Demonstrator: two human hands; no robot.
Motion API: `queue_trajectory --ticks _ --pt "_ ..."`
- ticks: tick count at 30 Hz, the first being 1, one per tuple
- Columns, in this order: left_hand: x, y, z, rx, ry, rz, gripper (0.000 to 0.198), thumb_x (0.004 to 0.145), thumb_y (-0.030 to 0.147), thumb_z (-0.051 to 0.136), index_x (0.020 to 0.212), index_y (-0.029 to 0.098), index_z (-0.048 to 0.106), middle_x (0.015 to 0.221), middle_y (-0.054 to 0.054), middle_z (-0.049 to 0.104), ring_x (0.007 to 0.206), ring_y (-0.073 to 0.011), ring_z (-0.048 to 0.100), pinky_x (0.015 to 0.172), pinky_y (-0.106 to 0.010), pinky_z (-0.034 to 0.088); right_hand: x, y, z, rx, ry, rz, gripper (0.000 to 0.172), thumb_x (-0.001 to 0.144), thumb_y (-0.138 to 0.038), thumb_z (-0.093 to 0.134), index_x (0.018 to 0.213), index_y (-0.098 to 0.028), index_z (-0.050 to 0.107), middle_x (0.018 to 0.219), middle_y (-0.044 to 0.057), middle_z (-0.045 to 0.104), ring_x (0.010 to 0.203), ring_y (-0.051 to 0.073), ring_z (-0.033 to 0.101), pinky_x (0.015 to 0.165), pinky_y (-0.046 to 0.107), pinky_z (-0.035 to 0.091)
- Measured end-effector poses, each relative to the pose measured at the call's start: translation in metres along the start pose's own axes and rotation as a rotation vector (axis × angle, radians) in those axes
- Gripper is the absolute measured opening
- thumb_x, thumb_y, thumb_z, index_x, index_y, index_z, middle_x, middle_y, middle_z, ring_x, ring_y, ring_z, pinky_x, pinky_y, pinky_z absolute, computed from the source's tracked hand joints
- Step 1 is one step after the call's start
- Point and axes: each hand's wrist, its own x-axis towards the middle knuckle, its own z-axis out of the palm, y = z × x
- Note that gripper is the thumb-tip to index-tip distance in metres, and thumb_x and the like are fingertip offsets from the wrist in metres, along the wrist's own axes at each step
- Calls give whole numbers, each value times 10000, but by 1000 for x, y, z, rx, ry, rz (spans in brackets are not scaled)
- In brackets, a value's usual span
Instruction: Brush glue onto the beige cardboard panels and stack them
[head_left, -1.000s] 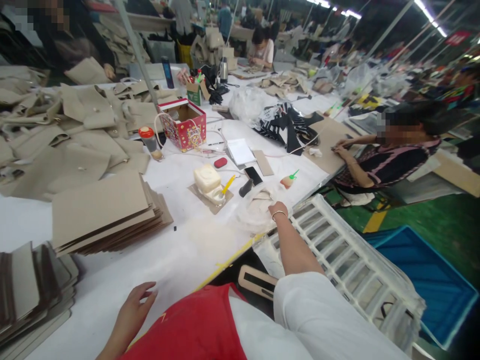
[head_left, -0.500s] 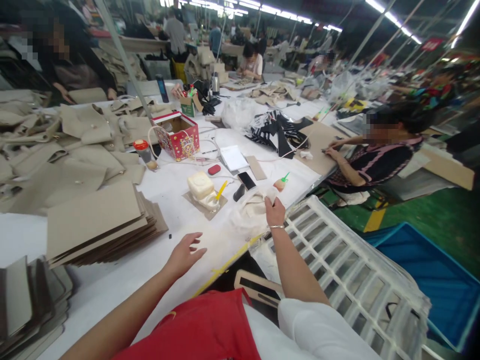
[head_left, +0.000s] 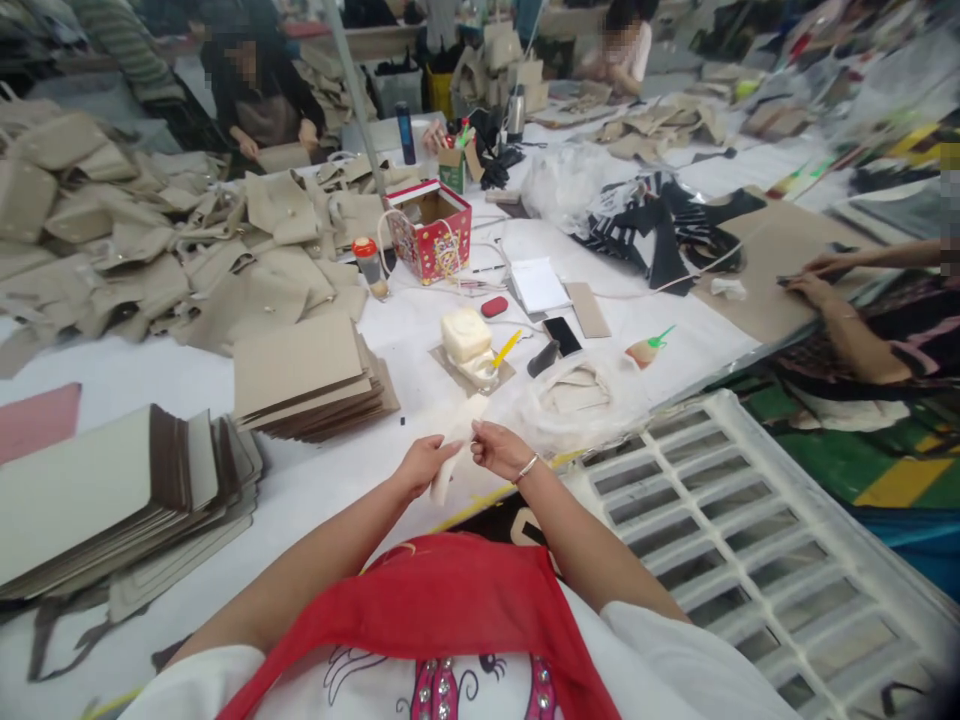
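Note:
My left hand [head_left: 421, 463] and my right hand [head_left: 500, 448] meet over the near edge of the white table [head_left: 352, 470]. Between them they pinch a small pale strip [head_left: 448, 472] that hangs down from the fingers. A bracelet circles my right wrist. Just beyond my right hand lies a clear plastic bag [head_left: 577, 395] with beige pieces inside. A stack of beige card panels [head_left: 304, 375] sits to the left of my hands.
A cream block with a yellow-handled brush [head_left: 472, 345], a phone [head_left: 562, 335], a red box [head_left: 430, 232] and heaps of beige bag parts [head_left: 150, 250] fill the table. A white plastic crate [head_left: 720, 520] stands at my right. Other people work around the table.
My right hand came back from the plastic bag with a pale strip. My left hand rose from the table to join it. The view shifted left and down.

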Motion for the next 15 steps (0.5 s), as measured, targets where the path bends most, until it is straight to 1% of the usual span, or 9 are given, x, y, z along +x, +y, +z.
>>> queue_trajectory --ticks 1,2,4,6,9,12,14,15 --pt "-2 -4 -4 -37 -3 -15 379 624 484 665 736 134 572 546 25 549 418 -79 457 415 -214 393 0 5 0 -11 -46 26 338 598 -419 713 661 -185 478 562 -61 493 477 49 438 467 184 349" --pt "-4 -8 -6 -68 -10 -21 377 622 482 669 728 134 572 535 25 546 411 -78 454 409 -213 393 1 9 1 -59 -45 24 334 591 -412 718 660 -183 484 571 -57 504 488 50 450 475 183 353" --pt "-6 -13 -8 -122 -20 -36 369 626 482 669 703 134 571 516 22 545 407 -81 459 416 -218 405 7 20 4 -204 31 -19 336 597 -440 697 622 -179 487 535 -52 501 476 56 445 472 190 345" --pt "-7 -17 -7 -179 -13 -69 362 644 487 654 689 137 571 499 16 550 406 -88 470 438 -229 420 14 29 8 -372 111 -93 354 615 -468 664 555 -176 474 476 -49 482 453 64 422 462 201 323" --pt "-4 -23 -7 -285 11 -58 333 644 445 670 742 138 588 551 -7 601 457 -107 521 497 -242 443 24 37 11 -625 217 -225 404 639 -478 628 468 -184 411 409 -63 408 423 62 346 437 212 257" --pt "1 -29 -12 -357 82 -11 310 593 372 719 756 144 585 620 -16 634 529 -125 565 532 -238 444 30 39 10 -812 325 -324 460 660 -506 592 439 -192 338 397 -75 309 426 60 272 433 221 209" --pt "5 -33 -15 -361 147 -31 296 584 367 719 710 147 568 600 -10 624 512 -125 556 505 -232 426 32 41 8 -874 342 -334 473 669 -522 577 433 -192 333 404 -72 296 437 63 269 440 223 214" --pt "6 -35 -16 -353 173 -45 288 594 374 710 688 148 557 582 -6 616 493 -121 545 488 -229 414 34 42 7 -894 330 -325 468 680 -527 562 434 -191 348 407 -69 310 441 65 284 445 222 228"
